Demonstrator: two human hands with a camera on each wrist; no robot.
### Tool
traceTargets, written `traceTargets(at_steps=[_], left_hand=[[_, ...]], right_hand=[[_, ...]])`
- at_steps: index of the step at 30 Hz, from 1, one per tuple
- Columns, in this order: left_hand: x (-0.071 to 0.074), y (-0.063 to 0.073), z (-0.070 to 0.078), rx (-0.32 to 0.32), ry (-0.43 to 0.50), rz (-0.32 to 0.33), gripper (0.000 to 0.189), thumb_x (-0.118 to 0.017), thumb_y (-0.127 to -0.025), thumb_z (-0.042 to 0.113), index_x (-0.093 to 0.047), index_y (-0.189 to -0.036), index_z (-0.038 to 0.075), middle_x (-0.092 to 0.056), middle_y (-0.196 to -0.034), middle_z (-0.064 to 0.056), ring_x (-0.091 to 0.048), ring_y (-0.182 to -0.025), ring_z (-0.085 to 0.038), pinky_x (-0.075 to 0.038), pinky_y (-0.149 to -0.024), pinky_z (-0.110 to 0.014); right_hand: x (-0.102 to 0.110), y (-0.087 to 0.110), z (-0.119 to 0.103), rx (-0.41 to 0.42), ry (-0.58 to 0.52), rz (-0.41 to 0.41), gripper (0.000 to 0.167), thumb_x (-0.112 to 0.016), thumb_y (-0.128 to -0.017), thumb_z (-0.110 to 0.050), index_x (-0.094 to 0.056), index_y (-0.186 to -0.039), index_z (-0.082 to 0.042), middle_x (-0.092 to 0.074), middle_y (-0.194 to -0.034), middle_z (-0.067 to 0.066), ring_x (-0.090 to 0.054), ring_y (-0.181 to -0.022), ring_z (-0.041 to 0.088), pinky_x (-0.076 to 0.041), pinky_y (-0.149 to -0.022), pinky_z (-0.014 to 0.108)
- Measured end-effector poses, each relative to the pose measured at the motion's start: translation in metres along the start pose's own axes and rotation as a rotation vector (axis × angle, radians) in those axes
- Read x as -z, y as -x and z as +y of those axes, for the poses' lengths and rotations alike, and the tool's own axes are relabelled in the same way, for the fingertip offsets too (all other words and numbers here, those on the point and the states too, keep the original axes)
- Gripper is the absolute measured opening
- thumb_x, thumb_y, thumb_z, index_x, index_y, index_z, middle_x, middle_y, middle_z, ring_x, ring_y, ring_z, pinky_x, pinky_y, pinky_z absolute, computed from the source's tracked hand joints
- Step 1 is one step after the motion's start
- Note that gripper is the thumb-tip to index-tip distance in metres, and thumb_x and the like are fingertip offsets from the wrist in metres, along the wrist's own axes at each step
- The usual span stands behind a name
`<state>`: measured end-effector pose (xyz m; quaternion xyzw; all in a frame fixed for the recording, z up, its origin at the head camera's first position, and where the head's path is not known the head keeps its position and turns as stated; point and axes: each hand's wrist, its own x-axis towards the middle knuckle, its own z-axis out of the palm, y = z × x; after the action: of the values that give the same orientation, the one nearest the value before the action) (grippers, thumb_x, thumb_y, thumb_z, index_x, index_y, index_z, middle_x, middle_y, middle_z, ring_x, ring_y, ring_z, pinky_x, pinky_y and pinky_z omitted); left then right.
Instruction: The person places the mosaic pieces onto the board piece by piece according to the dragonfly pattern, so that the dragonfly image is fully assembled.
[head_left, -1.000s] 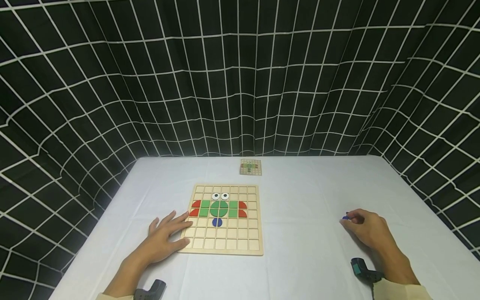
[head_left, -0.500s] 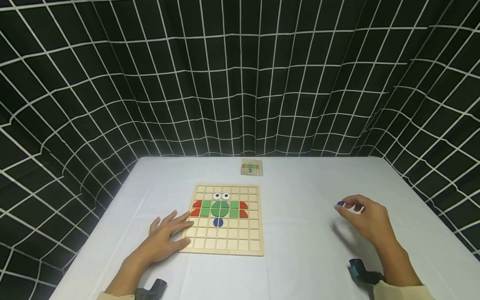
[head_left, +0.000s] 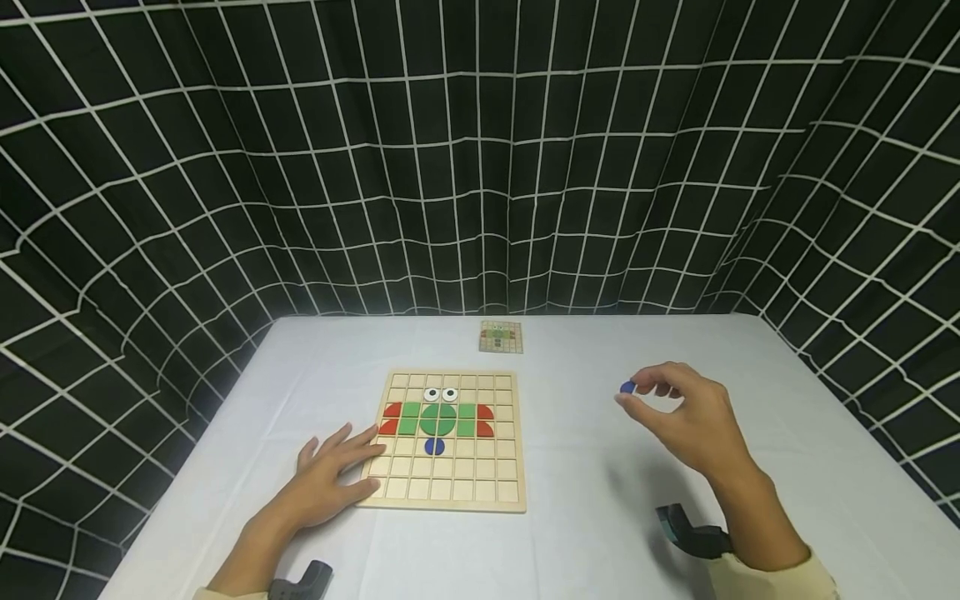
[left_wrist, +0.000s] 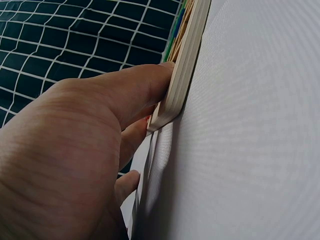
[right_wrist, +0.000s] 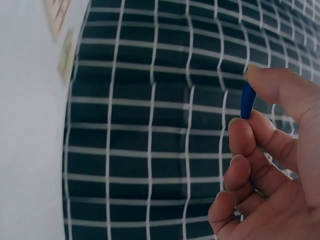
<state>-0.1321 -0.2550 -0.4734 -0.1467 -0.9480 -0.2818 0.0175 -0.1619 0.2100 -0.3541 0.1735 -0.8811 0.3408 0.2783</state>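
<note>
Between thumb and fingertips my right hand [head_left: 693,417] pinches a small blue piece [head_left: 627,387], raised over the cloth to the right of the board. The right wrist view shows this blue piece [right_wrist: 247,100] edge-on and thin. My left hand [head_left: 322,479] rests on the left edge of a wooden grid board [head_left: 480,492], fingers spread, with the thumb at the rim in the left wrist view. On the board lie two eye pieces [head_left: 440,394], a green circle [head_left: 438,420] of quarter pieces, green squares [head_left: 408,418], red quarter pieces [head_left: 485,420] and two blue half-circles [head_left: 434,447].
A small pattern card [head_left: 501,337] lies behind the board near the back of the white-clothed table [head_left: 585,483]. Black curtains with a white grid [head_left: 495,167] surround the table's back and sides. Each wrist wears a dark camera mount [head_left: 693,533].
My right hand has lifted the blue piece off the cloth and carried it left and farther back, toward the board. The left hand has stayed in place on the board's edge.
</note>
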Motion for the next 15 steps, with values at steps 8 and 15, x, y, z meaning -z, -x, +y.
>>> traceTargets(at_steps=[8, 15], left_hand=[[-0.001, 0.000, -0.002, -0.012, 0.002, 0.012, 0.047, -0.070, -0.085, 0.046, -0.065, -0.127, 0.026, -0.043, -0.147, 0.005, -0.024, -0.140, -0.035, 0.000, -0.107, -0.063], [-0.001, 0.001, -0.003, -0.012, 0.002, 0.011, 0.047, -0.072, -0.084, 0.043, -0.065, -0.127, 0.025, -0.043, -0.147, 0.006, -0.024, -0.140, -0.034, 0.000, -0.108, -0.062]], right_hand=[[-0.024, -0.011, -0.029, 0.122, -0.097, -0.021, 0.026, -0.086, -0.068, -0.004, -0.068, -0.084, -0.011, -0.066, -0.082, -0.006, -0.056, -0.079, 0.019, -0.045, -0.069, 0.028], [-0.045, -0.016, -0.051, 0.193, -0.164, -0.054, 0.026, -0.087, -0.068, -0.004, -0.067, -0.083, -0.013, -0.065, -0.081, -0.009, -0.056, -0.079, 0.017, -0.048, -0.067, 0.032]])
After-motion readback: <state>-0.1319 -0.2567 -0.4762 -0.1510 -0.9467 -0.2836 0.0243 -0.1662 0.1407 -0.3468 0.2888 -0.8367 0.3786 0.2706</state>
